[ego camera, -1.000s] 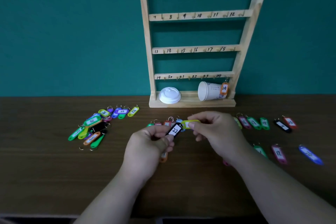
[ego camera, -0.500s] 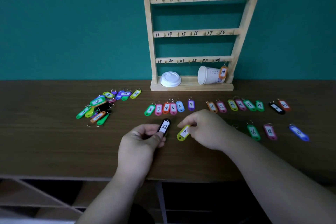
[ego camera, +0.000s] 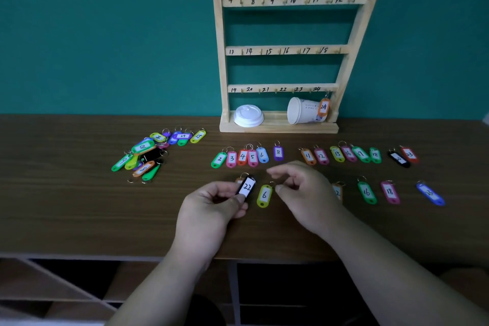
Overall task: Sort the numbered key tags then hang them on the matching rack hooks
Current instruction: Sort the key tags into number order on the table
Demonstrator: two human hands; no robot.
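Left hand [ego camera: 211, 210] pinches the black tag 22 [ego camera: 247, 187] above the counter [ego camera: 79, 206]; the yellow-green tag 6 [ego camera: 264, 195] lies flat just right of it.
The right hand [ego camera: 301, 193] is loosely curled with its thumb tip at tag 6's ring; whether it pinches the ring cannot be told. Farther back, a sorted row of tags [ego camera: 243, 156] reads 2, 3, 4, 5, 6, 8, and a second row [ego camera: 344, 154] to its right reads 11 to 18. An unsorted heap of tags [ego camera: 148, 153] sits far left. The green tag 16 [ego camera: 367, 192] and pink tag 18 [ego camera: 389, 192] lie near right. On the wooden rack [ego camera: 217, 61], the orange tag 24 [ego camera: 324, 106] hangs at the 24 hook, in front of a tipped paper cup [ego camera: 301, 111]. A white lid [ego camera: 248, 115] rests on the rack's base.
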